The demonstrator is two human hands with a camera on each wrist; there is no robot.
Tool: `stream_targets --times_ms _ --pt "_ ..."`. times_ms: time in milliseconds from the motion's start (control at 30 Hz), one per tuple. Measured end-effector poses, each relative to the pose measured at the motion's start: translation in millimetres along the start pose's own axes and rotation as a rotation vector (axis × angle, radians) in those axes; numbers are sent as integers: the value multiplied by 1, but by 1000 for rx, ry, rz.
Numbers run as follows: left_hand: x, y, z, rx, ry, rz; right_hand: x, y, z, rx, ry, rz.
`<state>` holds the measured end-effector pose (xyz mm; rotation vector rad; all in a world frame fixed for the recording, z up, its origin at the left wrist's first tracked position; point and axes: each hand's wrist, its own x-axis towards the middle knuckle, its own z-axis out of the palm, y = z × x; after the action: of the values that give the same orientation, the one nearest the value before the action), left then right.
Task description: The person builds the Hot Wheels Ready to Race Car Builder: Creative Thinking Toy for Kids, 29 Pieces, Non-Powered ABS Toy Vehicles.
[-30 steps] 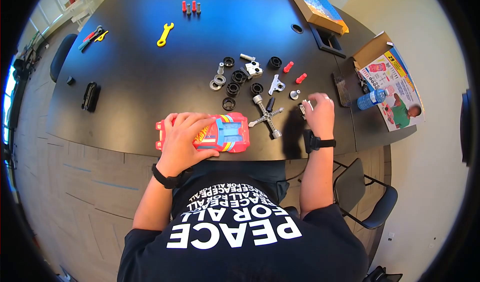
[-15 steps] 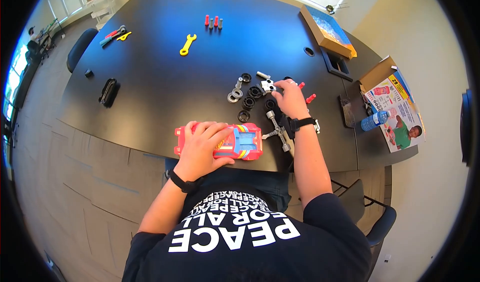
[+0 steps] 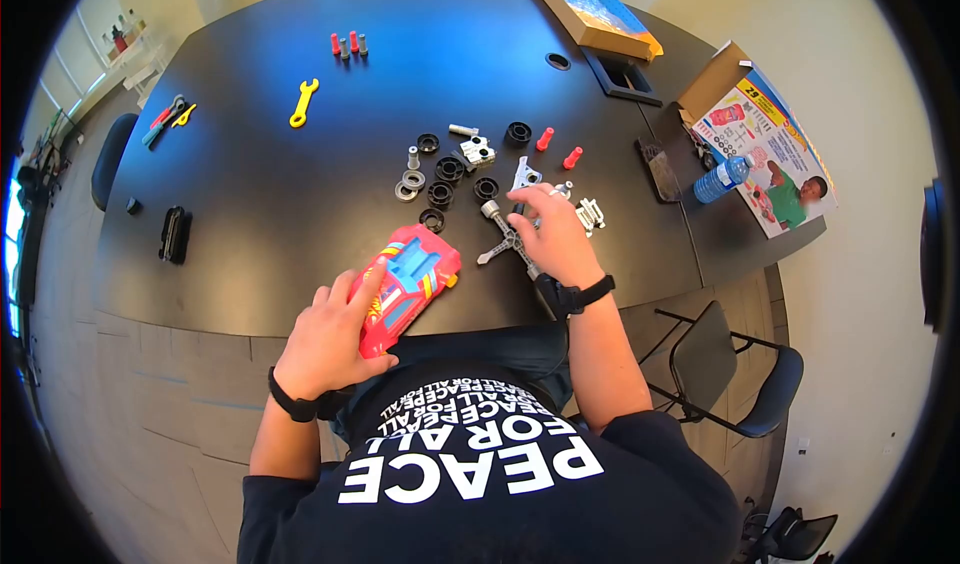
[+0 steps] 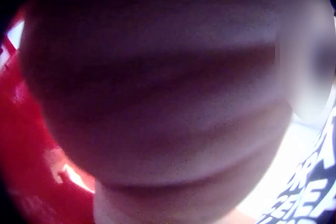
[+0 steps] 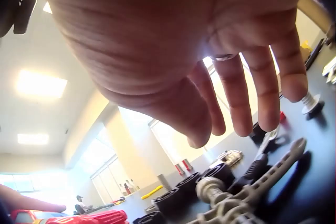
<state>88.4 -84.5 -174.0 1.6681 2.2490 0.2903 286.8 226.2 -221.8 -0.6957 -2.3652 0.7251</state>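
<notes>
Toy car: the red plastic toy car with blue windows and yellow stripes (image 3: 405,286) lies aslant at the near edge of the black table (image 3: 250,204), its near end reaching over the rim; whether it is lifted or resting cannot be told.
Left hand: the left hand (image 3: 333,337) grips the car from its left side, thumb toward the near end and a finger along the top.
Right hand: the right hand (image 3: 556,234) hangs with relaxed, parted fingers and holds nothing, well apart from the left.
Under that hand: the grey plastic cross-shaped wrench (image 3: 501,226), right of the car.
Loose parts: beyond lie black plastic wheels (image 3: 449,169), a white engine-like block (image 3: 478,151) and red plastic bolts (image 3: 545,139); farther left, a yellow open-ended wrench (image 3: 304,104).
Step in hand: probably steadying or turning the car while choosing among the parts.
Next move calls for: if a part is wanted, the right fingers must lower and pinch it, with the left keeping the car steady.
Right wrist against head: from above, hand and wrench overlap; the wrist view shows the fingertips clear above it.
Left wrist: blurred hand and red plastic only, so the hidden fingers cannot be checked there.
</notes>
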Motion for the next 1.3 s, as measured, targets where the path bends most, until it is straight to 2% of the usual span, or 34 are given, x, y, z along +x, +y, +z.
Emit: stream_targets --times_ms 67,100,133,167,200,267,300,367,400,467,533,633,733,800,900,933,1000,1067,1133,1200,1267,1300 --pt "-3 -2 -7 -174 -10 -57 9 -11 9 -36 -3 -70" --pt "-4 -4 -9 -171 -6 -63 15 -12 16 -51 -23 -46" --pt "-5 -7 -10 -295 -28 -107 22 -10 26 -45 -25 -54" --pt "-6 -11 -10 -421 -47 -152 29 -7 38 -172 7 -21" --pt "-8 -18 -4 -419 -38 -162 34 -5 46 -297 42 11" --pt "-7 -37 16 -772 80 -34 45 -9 52 -336 -24 45" --pt "-9 -42 23 -769 95 -43 49 -11 53 -303 -30 -47" --pt "-12 -50 36 -1088 161 -52 54 -20 59 -206 -72 -185" --pt "-12 -55 44 -1091 169 -62 55 -22 63 -201 -81 -193" --pt "-10 -63 55 -1357 229 12 55 -25 68 -234 -198 -195" --pt "-8 -65 60 -1337 255 25 59 -32 60 -249 -240 -151" --pt "-4 -63 68 -1524 328 116 66 -23 64 -155 -273 -335" --pt "5 -67 76 -1551 325 148 68 -15 73 -184 -296 -395" --pt "9 -68 79 -1468 346 74 71 -16 68 -153 -335 -425" --pt "8 -59 75 -1536 363 47 68 -31 52 -5 -250 -366" --pt "8 -58 73 -1541 384 29 62 -51 39 129 -256 -200" --pt "10 -55 73 -1500 449 143 49 -66 37 475 -190 -191" --pt "7 -54 71 -1508 398 127 35 -93 40 815 -202 -208" --pt "9 -51 66 -1440 312 185 30 -103 51 894 -186 -280" --pt "10 -49 67 -1412 284 162 31 -108 57 658 -113 -356" --pt "11 -53 74 -1276 314 204 37 -104 62 339 -65 -562" --pt "11 -52 72 -1285 298 195 37 -103 62 208 -44 -602"
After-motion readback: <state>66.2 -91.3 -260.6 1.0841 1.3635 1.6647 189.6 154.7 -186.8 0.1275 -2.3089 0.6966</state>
